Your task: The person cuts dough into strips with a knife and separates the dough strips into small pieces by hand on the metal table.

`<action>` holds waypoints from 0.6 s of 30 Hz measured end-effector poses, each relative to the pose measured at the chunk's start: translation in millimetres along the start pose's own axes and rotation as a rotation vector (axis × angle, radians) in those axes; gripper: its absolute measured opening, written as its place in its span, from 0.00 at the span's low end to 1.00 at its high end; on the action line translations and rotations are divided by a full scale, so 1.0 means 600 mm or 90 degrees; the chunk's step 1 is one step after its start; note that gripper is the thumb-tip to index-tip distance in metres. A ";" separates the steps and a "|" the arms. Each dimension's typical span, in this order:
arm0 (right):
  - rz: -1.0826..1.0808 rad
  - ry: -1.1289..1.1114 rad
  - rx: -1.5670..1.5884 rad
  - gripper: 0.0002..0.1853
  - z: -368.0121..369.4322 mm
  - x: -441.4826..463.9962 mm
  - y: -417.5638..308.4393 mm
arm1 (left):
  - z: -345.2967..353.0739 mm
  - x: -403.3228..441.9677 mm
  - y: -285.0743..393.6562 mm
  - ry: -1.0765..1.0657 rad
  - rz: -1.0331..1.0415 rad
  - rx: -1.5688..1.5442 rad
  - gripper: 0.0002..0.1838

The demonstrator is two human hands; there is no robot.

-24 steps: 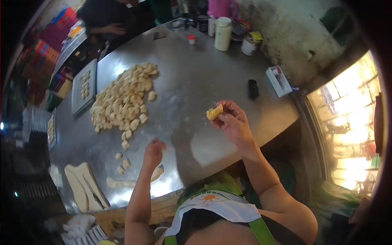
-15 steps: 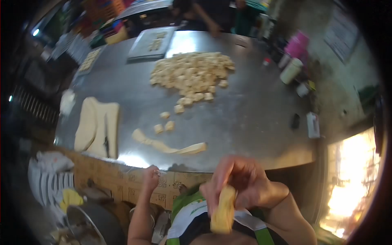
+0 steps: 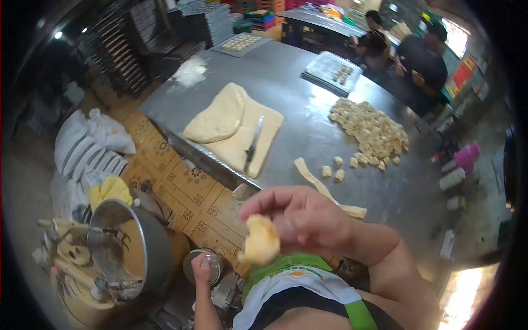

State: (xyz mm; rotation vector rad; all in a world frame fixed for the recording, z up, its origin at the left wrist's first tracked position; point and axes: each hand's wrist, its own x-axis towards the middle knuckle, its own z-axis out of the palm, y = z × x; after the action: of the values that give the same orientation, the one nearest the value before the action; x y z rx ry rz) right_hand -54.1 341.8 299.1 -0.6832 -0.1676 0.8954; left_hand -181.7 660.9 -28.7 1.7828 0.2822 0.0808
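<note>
My right hand (image 3: 316,217) pinches a torn or bitten piece of bread (image 3: 260,240), yellow with a browned patch, in front of my apron. My left hand (image 3: 202,269) is low at my side, closed in a fist; something thin and clear shows at its top, too small to name. On the metal table (image 3: 308,140) lies a folded slab of dough (image 3: 217,118) with a knife (image 3: 254,144) on it. To its right are a long dough strip (image 3: 319,186), a few cut dough pieces (image 3: 326,171) and a heap of dough pieces (image 3: 371,129).
Trays (image 3: 333,74) and a tray of dough pieces (image 3: 240,43) sit at the table's far side. White flour (image 3: 190,71) lies near the left corner. A large mixer bowl (image 3: 144,247) stands lower left. Two people (image 3: 423,60) are beyond the table.
My view has swung left, bringing the mixer bowl and racks further into sight. The right hand has turned and shifted slightly left, still with the bread; the left hand stays closed.
</note>
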 end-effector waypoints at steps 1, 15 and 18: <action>0.019 -0.014 -0.006 0.25 -0.020 0.034 0.011 | -0.012 0.001 0.007 0.022 0.013 -0.037 0.10; 0.035 -0.080 0.102 0.21 -0.182 0.465 0.011 | -0.174 0.260 0.040 0.317 -0.105 0.135 0.21; 0.055 -0.111 0.052 0.20 -0.133 0.560 -0.025 | -0.224 0.334 0.085 0.306 -0.106 0.145 0.20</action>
State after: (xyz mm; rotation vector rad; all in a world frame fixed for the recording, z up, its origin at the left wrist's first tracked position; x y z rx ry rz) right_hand 199.6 554.5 199.3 -0.5401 -0.2566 1.0394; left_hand -8.1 825.1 32.4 1.9416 0.8102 0.3727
